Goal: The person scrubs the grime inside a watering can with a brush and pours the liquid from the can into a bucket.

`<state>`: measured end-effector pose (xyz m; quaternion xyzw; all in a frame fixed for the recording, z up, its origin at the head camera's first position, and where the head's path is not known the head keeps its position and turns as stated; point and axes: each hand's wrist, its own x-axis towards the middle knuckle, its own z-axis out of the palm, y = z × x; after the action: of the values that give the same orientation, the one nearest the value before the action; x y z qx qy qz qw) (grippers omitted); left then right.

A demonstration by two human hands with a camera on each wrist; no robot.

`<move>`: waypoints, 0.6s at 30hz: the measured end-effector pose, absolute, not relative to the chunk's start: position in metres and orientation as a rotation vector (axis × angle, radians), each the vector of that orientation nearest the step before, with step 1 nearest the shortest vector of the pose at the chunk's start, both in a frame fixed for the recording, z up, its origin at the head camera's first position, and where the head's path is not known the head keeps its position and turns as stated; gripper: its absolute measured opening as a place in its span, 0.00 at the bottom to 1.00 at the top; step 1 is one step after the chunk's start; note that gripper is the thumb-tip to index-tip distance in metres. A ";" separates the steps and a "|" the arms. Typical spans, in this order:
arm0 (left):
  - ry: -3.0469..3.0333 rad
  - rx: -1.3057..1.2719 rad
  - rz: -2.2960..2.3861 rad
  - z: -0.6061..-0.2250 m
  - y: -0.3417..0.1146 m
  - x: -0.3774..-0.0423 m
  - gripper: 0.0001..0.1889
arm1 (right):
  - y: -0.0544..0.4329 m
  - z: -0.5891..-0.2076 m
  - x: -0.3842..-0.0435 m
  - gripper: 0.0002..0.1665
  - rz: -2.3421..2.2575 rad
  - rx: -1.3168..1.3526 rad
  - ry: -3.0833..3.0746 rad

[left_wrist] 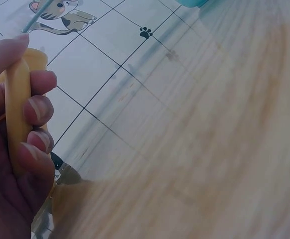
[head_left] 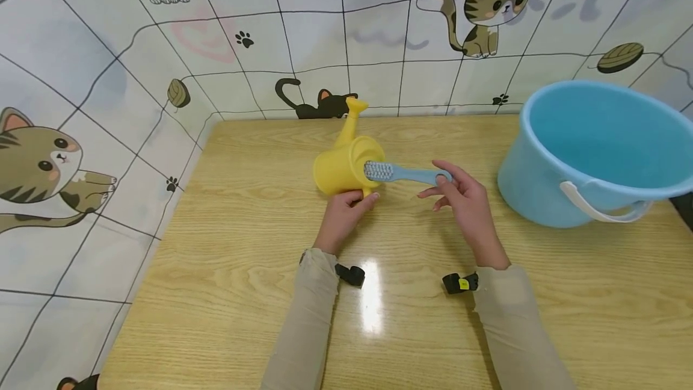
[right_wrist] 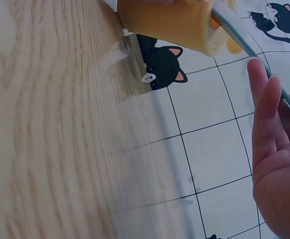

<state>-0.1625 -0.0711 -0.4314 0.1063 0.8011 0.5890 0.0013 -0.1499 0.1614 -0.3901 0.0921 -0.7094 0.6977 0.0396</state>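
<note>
Watering can [head_left: 334, 172], mouth facing right, has its handle gripped by my left hand [head_left: 345, 214]; my brush [head_left: 408, 174] is at that mouth, pinched in my right hand [head_left: 467, 200], left of the bucket [head_left: 533, 176]. I judge brushing unfinished; how much remains, I cannot tell.

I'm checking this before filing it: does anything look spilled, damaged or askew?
Nothing looks spilled or damaged. Only the yellow plastic watering can is askew, tilted toward the blue long-handled brush; the left hand grips the can, so that's probably deliberate.
</note>
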 end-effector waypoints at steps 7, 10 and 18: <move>2.486 0.335 1.851 -0.443 -0.073 -0.169 0.22 | 0.156 -0.387 -0.148 0.20 2.094 0.318 -2.229; 2.480 0.310 1.850 -0.454 -0.074 -0.175 0.24 | 0.154 -0.385 -0.148 0.20 2.060 0.325 -2.251; 2.409 0.289 1.930 -0.463 -0.076 -0.175 0.24 | 0.151 -0.382 -0.146 0.21 2.016 0.304 -2.307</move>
<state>-0.1752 -0.0757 -0.4634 0.0930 0.7768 0.6225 0.0205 -0.1459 0.1506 -0.3817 0.0987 -0.7490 0.6544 0.0314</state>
